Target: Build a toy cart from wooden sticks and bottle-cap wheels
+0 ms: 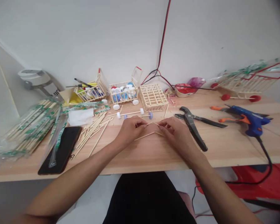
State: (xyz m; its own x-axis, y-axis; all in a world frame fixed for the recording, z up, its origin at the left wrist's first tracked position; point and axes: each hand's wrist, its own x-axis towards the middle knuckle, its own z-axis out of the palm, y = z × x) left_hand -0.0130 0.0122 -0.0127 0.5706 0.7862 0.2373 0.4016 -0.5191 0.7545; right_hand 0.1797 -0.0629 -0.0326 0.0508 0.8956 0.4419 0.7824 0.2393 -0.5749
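Between both hands is a thin wooden stick (153,122), angled in a shallow peak at its middle. My left hand (133,127) pinches its left part, and my right hand (174,130) pinches the right part. Just below, on the table, lies a second angled stick (146,136), its right end partly behind my right fingers. Beyond my hands are two wheel axles, one with white wheels (142,111) and one with bluish wheels (150,115). A stick crate with a grid top (154,96) stands behind them.
Loose sticks (93,130), a phone (60,152) and bagged sticks (35,127) lie left. Pliers (192,124) and a blue glue gun (249,118) lie right. Small stick carts, one holding bottle caps (123,92), line the wall. A cable (162,40) hangs down the wall.
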